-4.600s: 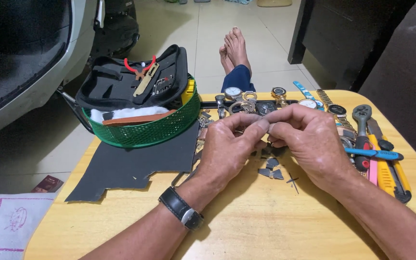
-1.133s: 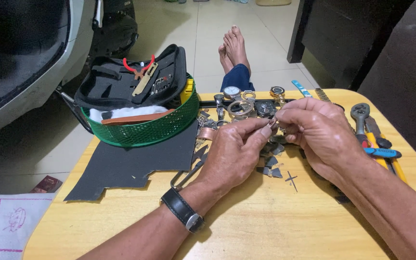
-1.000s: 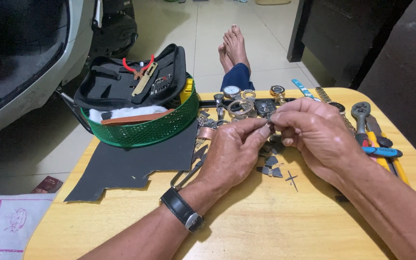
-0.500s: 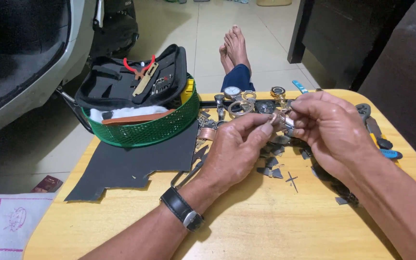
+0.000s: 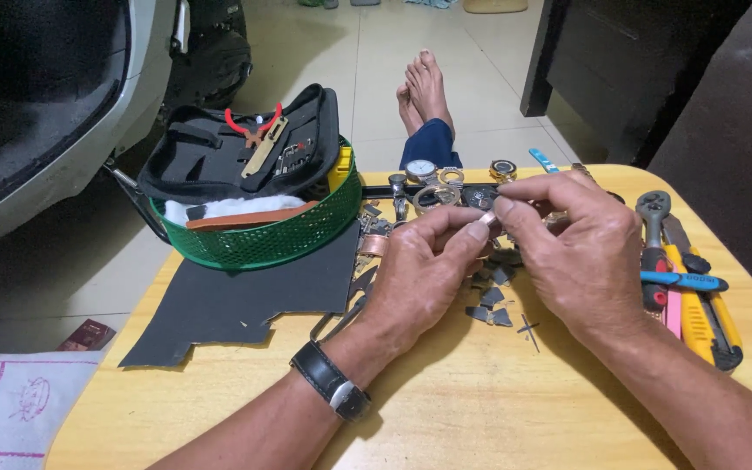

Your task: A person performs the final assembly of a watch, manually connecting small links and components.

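**Small metal piece pinched above the desk**

Both hands meet over the wooden desk [image 5: 446,409]. The left hand [image 5: 419,278] and right hand [image 5: 580,252] each close their grip on a small metal piece [image 5: 491,224], held above scattered watch parts [image 5: 491,300], near the green basket [image 5: 263,239].

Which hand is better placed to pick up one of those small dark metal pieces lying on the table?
Probably the right hand. The dark metal pieces lie just below its fingers, while the left hand sits slightly farther off. Both pinch a small part, so one must let go first.
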